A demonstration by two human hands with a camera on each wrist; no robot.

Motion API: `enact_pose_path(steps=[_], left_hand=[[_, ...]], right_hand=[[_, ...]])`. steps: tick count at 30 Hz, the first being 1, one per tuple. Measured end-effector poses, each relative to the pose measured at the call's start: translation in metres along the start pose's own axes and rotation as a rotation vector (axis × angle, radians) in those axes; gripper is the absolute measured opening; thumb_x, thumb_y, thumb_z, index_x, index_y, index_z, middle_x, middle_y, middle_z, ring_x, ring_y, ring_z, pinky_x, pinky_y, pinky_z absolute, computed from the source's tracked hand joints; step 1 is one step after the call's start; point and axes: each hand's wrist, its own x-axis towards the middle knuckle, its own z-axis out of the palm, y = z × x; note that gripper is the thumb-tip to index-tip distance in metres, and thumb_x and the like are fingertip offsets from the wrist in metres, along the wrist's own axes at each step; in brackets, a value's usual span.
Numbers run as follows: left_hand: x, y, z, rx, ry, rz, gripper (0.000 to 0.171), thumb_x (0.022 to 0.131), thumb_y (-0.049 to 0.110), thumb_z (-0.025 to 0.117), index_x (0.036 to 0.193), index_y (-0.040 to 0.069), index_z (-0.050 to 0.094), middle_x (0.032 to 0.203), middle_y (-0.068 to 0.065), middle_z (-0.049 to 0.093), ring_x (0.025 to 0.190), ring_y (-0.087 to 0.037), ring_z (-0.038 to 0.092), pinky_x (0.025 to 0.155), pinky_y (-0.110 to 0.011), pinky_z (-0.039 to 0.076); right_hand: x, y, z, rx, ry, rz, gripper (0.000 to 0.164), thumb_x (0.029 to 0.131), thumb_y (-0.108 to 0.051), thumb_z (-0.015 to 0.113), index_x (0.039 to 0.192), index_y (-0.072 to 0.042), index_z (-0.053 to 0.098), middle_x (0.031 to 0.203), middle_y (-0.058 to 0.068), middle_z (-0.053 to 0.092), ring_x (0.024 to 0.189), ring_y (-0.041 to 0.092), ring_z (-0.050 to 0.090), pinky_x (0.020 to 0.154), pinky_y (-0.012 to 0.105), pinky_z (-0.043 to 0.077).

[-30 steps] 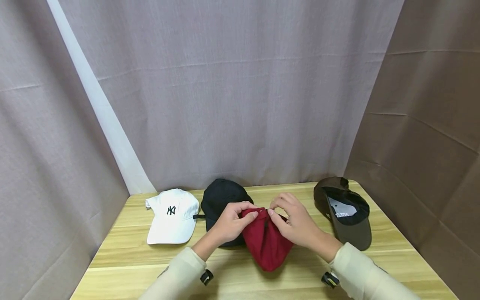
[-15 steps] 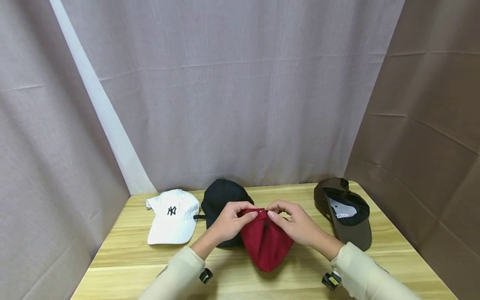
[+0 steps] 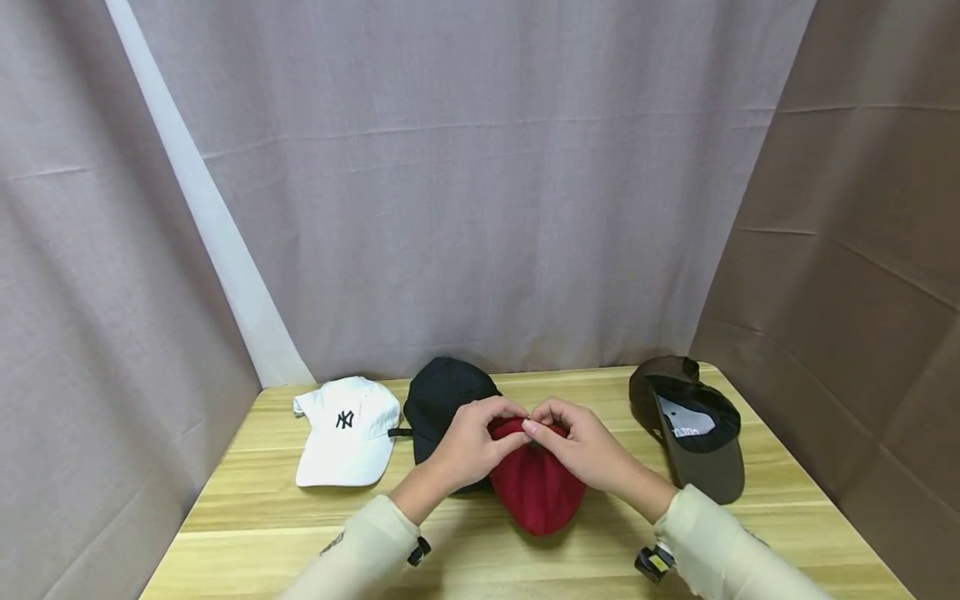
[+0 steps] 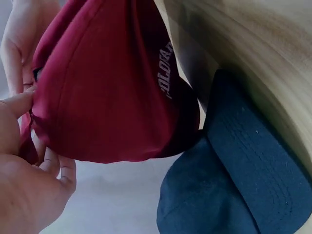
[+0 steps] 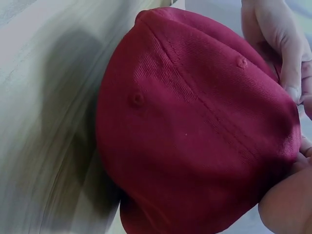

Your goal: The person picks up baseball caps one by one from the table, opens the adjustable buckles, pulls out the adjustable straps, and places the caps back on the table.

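Observation:
A dark red cap (image 3: 538, 492) hangs between both hands above the table, its crown toward the person. My left hand (image 3: 476, 446) pinches the cap's upper edge between thumb and fingers. Close against it, my right hand (image 3: 581, 446) pinches the same edge from the other side, the two thumbs nearly meeting. In the left wrist view the red cap (image 4: 107, 92) shows pale lettering on its side. Stitched eyelets appear on the red cap (image 5: 195, 117) in the right wrist view. What the fingertips pinch at the edge is too small to tell.
A black cap (image 3: 446, 400) lies just behind the left hand. Left of it sits a white cap (image 3: 348, 433) with a dark emblem. At the right, a brown cap (image 3: 705, 467) lies with its inside showing. Curtains surround the wooden table (image 3: 247, 533).
Both hands have drawn closer together at the cap's edge, and the right fingers have come down onto it. The red cap's crown has become rounder and slightly raised.

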Motion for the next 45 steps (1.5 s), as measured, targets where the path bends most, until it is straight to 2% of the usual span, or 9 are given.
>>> enact_pose_path(steps=[3, 6, 9, 15, 21, 26, 35, 39, 45], left_hand=[[-0.002, -0.002, 0.002, 0.085, 0.047, 0.062, 0.02, 0.096, 0.025, 0.081, 0.114, 0.017, 0.079, 0.108, 0.002, 0.08, 0.098, -0.011, 0.073, 0.086, -0.027, 0.057], [-0.003, -0.004, 0.003, 0.118, 0.065, 0.095, 0.02, 0.095, 0.026, 0.082, 0.113, 0.018, 0.081, 0.104, 0.003, 0.081, 0.095, -0.009, 0.073, 0.083, -0.026, 0.055], [-0.004, -0.005, 0.003, 0.082, 0.073, 0.108, 0.02, 0.095, 0.024, 0.082, 0.113, 0.016, 0.082, 0.101, 0.001, 0.08, 0.091, -0.01, 0.072, 0.079, -0.022, 0.056], [-0.006, -0.007, 0.003, -0.082, 0.085, 0.079, 0.018, 0.096, 0.021, 0.082, 0.113, 0.014, 0.083, 0.099, -0.002, 0.078, 0.086, -0.006, 0.069, 0.07, -0.018, 0.058], [-0.006, -0.011, 0.005, -0.148, 0.092, 0.065, 0.017, 0.096, 0.019, 0.081, 0.112, 0.015, 0.083, 0.099, -0.002, 0.079, 0.088, -0.006, 0.069, 0.073, -0.02, 0.059], [-0.004, -0.014, 0.005, -0.161, 0.09, 0.069, 0.018, 0.095, 0.018, 0.082, 0.113, 0.016, 0.083, 0.1, -0.002, 0.078, 0.089, -0.008, 0.07, 0.074, -0.02, 0.06], [-0.002, -0.014, 0.004, -0.147, 0.1, 0.07, 0.02, 0.094, 0.016, 0.083, 0.113, 0.015, 0.084, 0.101, -0.002, 0.079, 0.093, -0.009, 0.071, 0.079, -0.021, 0.06], [-0.003, -0.014, 0.003, -0.119, 0.102, 0.082, 0.02, 0.092, 0.015, 0.084, 0.113, 0.014, 0.084, 0.101, -0.002, 0.08, 0.095, -0.01, 0.071, 0.082, -0.021, 0.059], [-0.004, -0.017, 0.002, -0.115, 0.121, 0.072, 0.021, 0.092, 0.015, 0.084, 0.113, 0.016, 0.084, 0.102, -0.001, 0.08, 0.097, -0.011, 0.07, 0.083, -0.023, 0.058]], right_hand=[[0.0, -0.001, 0.001, 0.004, 0.002, 0.009, 0.01, 0.104, -0.027, 0.071, 0.098, -0.019, 0.07, 0.093, -0.002, 0.071, 0.083, 0.006, 0.062, 0.074, 0.023, 0.052], [-0.001, -0.002, 0.001, 0.012, 0.001, 0.021, 0.011, 0.104, -0.027, 0.071, 0.098, -0.019, 0.07, 0.093, -0.001, 0.071, 0.082, 0.006, 0.061, 0.073, 0.023, 0.052], [-0.002, -0.002, 0.002, 0.024, -0.001, 0.007, 0.01, 0.106, -0.024, 0.068, 0.099, -0.017, 0.071, 0.094, 0.002, 0.072, 0.081, 0.005, 0.06, 0.073, 0.023, 0.052], [-0.003, 0.006, 0.002, 0.085, -0.029, -0.055, 0.01, 0.107, -0.01, 0.062, 0.104, -0.008, 0.072, 0.096, 0.016, 0.073, 0.083, 0.005, 0.062, 0.075, 0.022, 0.052], [0.002, 0.006, 0.004, 0.108, -0.033, 0.001, 0.005, 0.103, -0.008, 0.067, 0.102, -0.006, 0.072, 0.093, 0.01, 0.074, 0.081, 0.002, 0.062, 0.074, 0.021, 0.052], [0.005, 0.004, 0.003, 0.134, -0.02, 0.035, 0.006, 0.102, -0.006, 0.067, 0.099, -0.003, 0.072, 0.093, 0.008, 0.075, 0.083, 0.002, 0.064, 0.076, 0.021, 0.053], [0.01, 0.003, 0.003, 0.192, -0.024, 0.012, 0.009, 0.101, -0.002, 0.067, 0.097, 0.005, 0.071, 0.092, 0.004, 0.075, 0.085, -0.001, 0.064, 0.077, 0.018, 0.053], [0.012, 0.003, 0.004, 0.238, -0.043, 0.017, 0.01, 0.099, 0.001, 0.066, 0.096, 0.01, 0.069, 0.09, -0.003, 0.073, 0.083, -0.001, 0.064, 0.075, 0.017, 0.053], [0.016, 0.002, 0.005, 0.304, -0.101, 0.058, 0.017, 0.101, -0.001, 0.063, 0.1, 0.015, 0.066, 0.094, 0.001, 0.074, 0.088, -0.001, 0.066, 0.08, 0.017, 0.055]])
